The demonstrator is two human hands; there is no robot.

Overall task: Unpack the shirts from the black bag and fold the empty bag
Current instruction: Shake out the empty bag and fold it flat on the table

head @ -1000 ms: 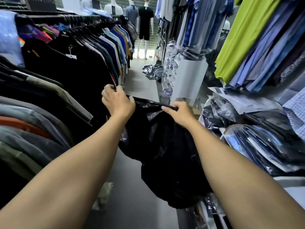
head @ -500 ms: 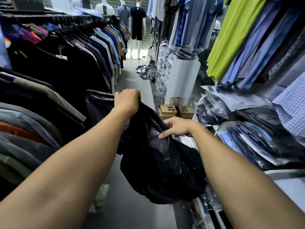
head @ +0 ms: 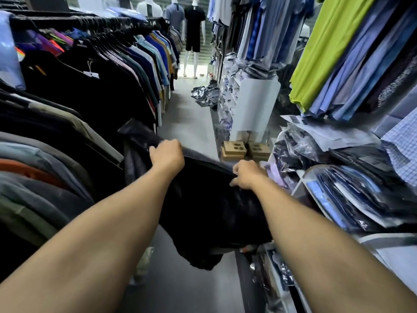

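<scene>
The black plastic bag [head: 207, 208] hangs in the aisle in front of me, stretched between both hands. My left hand [head: 167, 154] grips its upper edge on the left, with a loose flap of the bag sticking out beyond it toward the clothes rack. My right hand [head: 247, 175] grips the same upper edge on the right, fingers curled over the plastic. The bag sags below my forearms and its lower end is crumpled. Several packed shirts in clear wrappers [head: 352, 190] lie stacked on the shelf to my right.
A long rack of hanging shirts [head: 94, 91] lines the left side. Hanging shirts [head: 352, 53] and white shelving [head: 255, 105] fill the right. Small cardboard boxes [head: 234, 150] sit just beyond the bag. More wrapped packs [head: 205, 93] lie on the aisle floor, with mannequins [head: 193, 30] at the far end.
My right hand rose from the bag's side and took hold of its top edge. The left hand shifted slightly right, and the bag is now pulled taut between both hands.
</scene>
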